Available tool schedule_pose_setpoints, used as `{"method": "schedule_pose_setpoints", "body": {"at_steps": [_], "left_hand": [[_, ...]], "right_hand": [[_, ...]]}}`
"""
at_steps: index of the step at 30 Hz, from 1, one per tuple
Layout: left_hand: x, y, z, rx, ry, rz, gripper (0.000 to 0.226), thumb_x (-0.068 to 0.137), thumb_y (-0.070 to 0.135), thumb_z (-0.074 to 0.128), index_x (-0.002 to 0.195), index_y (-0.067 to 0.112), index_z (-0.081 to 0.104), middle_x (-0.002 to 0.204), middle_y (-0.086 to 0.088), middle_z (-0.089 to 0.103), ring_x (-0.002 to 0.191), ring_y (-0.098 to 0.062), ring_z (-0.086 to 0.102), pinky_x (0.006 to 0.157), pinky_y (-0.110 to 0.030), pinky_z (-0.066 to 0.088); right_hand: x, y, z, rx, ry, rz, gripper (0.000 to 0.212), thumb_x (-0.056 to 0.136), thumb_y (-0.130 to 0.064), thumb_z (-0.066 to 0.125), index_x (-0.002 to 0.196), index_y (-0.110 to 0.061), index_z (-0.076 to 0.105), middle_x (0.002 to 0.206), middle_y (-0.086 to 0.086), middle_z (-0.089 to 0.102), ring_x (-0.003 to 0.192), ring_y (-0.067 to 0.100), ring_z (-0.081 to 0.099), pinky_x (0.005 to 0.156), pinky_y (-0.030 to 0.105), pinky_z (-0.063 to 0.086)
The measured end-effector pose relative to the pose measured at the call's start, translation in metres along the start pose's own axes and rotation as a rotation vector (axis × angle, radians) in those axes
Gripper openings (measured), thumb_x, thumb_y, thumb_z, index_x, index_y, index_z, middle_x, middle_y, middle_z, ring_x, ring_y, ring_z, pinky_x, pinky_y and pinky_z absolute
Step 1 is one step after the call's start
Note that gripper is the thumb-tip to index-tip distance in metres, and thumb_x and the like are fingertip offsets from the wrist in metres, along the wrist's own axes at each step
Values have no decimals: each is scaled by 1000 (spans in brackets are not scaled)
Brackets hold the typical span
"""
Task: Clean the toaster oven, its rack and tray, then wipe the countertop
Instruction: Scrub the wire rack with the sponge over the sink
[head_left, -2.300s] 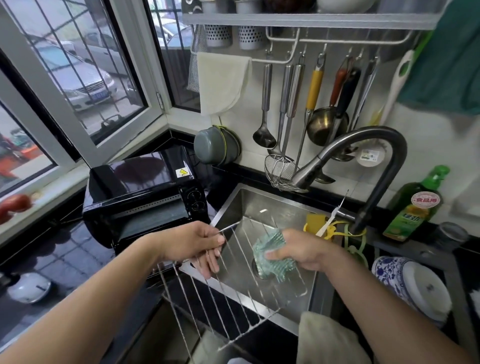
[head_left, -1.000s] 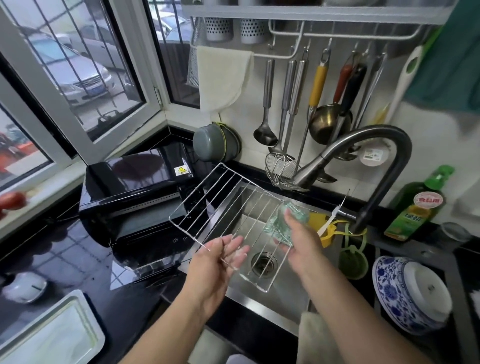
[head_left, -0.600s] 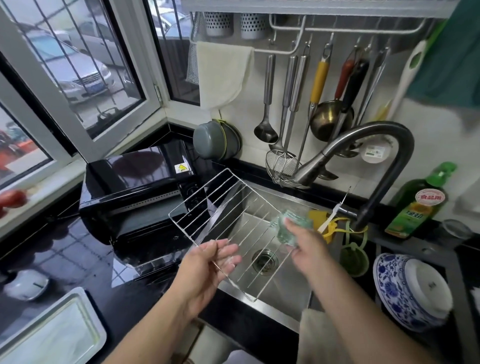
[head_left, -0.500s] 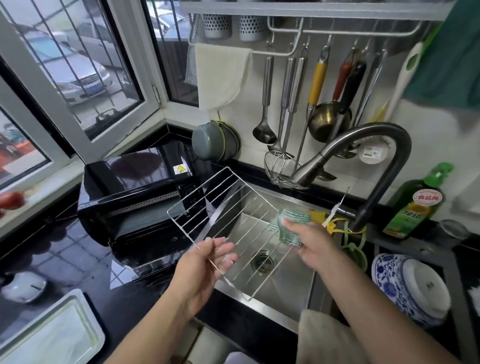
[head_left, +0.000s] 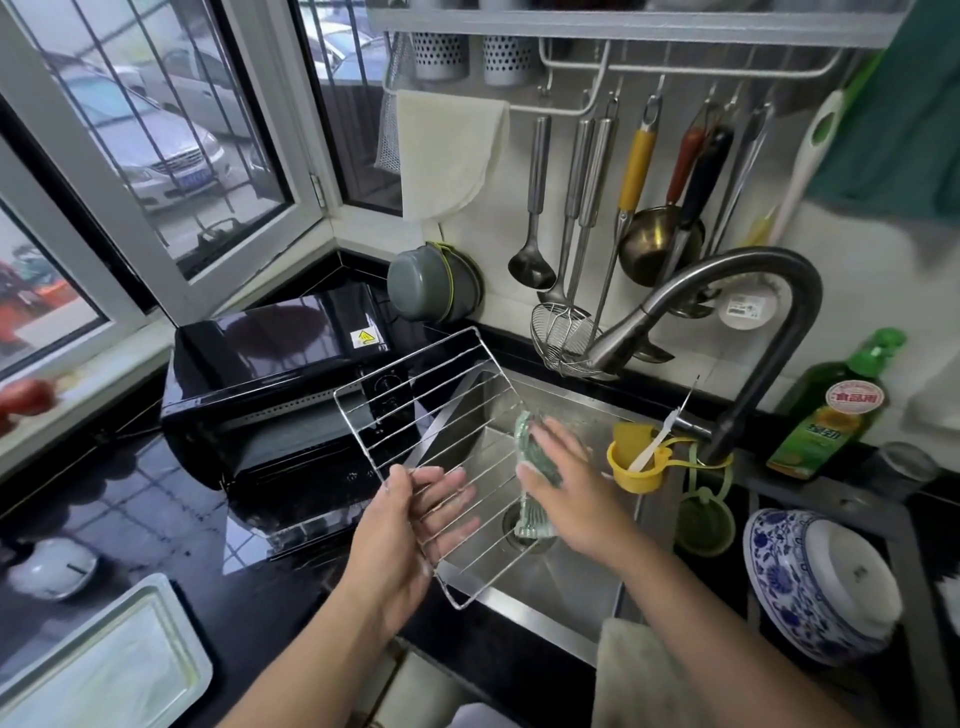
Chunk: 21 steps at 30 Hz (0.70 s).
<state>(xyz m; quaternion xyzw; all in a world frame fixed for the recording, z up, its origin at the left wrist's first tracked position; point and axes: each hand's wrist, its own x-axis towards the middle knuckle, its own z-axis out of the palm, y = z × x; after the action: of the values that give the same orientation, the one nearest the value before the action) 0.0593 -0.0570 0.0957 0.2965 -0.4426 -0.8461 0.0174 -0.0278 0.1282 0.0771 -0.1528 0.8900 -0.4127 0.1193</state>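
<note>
Head view, nearest first: the tray (head_left: 93, 670) lies flat on the black countertop (head_left: 156, 499) at the lower left, apart from everything else. Just beyond it the left hand (head_left: 410, 525) supports the wire rack (head_left: 431, 415) from below, palm up, fingers spread behind the wires and the thumb hooked over the near left edge. The rack hangs tilted over the sink (head_left: 561, 587), its far corner raised toward the toaster oven (head_left: 270, 384), which stands at the sink's left with its door open. The right hand (head_left: 566, 488) is closed flat on a green scrubbing cloth (head_left: 530, 467), pressing it against the rack's right side.

The rack looks light and stiff, a welded grid of thin rods, so it should bear scrubbing pressure without bending much, though a long free span may spring a little. It appears wet, and thin wet wire is likely slippery; a thumb-over, fingers-under pinch at the thicker frame rod seems the safest hold, close to where the cloth pushes. The cloth is soft and limp and will fold around single wires.

Farther back the faucet (head_left: 727, 312) arches over the basin, with ladles hanging on the wall behind.
</note>
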Motion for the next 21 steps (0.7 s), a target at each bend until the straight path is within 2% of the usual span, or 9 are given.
{"method": "schedule_pose_setpoints", "body": {"at_steps": [3,6,8,10,11,13,14,18,21], "left_hand": [[-1,-3,5,-17,-14,5,50,111,44,30,115,2,57,117,-22,74,109,-37,73,86,-57,61],[3,-3,0,8,-5,21,52,110,46,31,115,4,62,117,-22,73,95,-27,76,74,-44,65],[4,-2,-5,11,-1,19,53,109,46,32,113,4,64,117,-20,73,87,-24,75,69,-41,65],[3,0,-9,-34,-21,14,54,109,46,30,113,3,61,123,-19,72,100,-31,75,79,-51,64],[3,1,-10,-62,-35,14,54,109,46,29,116,3,59,125,-19,72,109,-35,73,84,-58,61],[3,1,-10,-97,-39,19,53,109,47,27,121,5,56,126,-19,71,116,-39,69,88,-63,57],[3,1,-9,-99,-35,19,53,109,48,26,122,5,55,125,-19,72,116,-39,69,89,-62,57],[5,-1,-4,-120,18,8,53,110,48,27,123,6,56,123,-20,73,103,-31,75,76,-42,65],[3,-1,-5,-107,32,19,53,110,47,26,124,6,57,120,-19,74,103,-32,75,83,-47,64]], "right_hand": [[-4,1,23,-392,104,-139,60,105,-46,31,159,-33,11,165,-14,-15,150,14,-18,119,37,-5],[-28,-8,45,-523,-64,-403,68,102,-60,14,160,-25,3,165,-10,-18,150,15,-24,124,39,-7],[-37,-6,52,-623,-151,-516,68,102,-59,8,160,-24,2,166,-7,-15,150,16,-24,123,40,-12],[-21,6,47,-725,-44,-450,70,100,-53,-10,160,-21,6,167,-1,-12,152,24,-19,124,50,-2],[-9,12,39,-706,25,-309,71,99,-50,-13,160,-20,8,166,1,-13,152,27,-16,123,54,5],[6,17,23,-611,72,-47,70,99,-54,-5,159,-21,5,164,-1,-18,152,26,-14,124,53,8],[4,15,26,-584,56,-52,70,99,-57,1,159,-21,4,163,-1,-20,152,25,-15,124,50,5],[-47,-21,54,-593,-117,-463,75,100,-60,23,160,-18,6,165,-3,-15,152,17,-19,122,35,-11],[-39,-8,47,-662,-75,-471,76,101,-65,22,160,-22,5,165,-6,-11,152,12,-17,119,31,-20]]}}
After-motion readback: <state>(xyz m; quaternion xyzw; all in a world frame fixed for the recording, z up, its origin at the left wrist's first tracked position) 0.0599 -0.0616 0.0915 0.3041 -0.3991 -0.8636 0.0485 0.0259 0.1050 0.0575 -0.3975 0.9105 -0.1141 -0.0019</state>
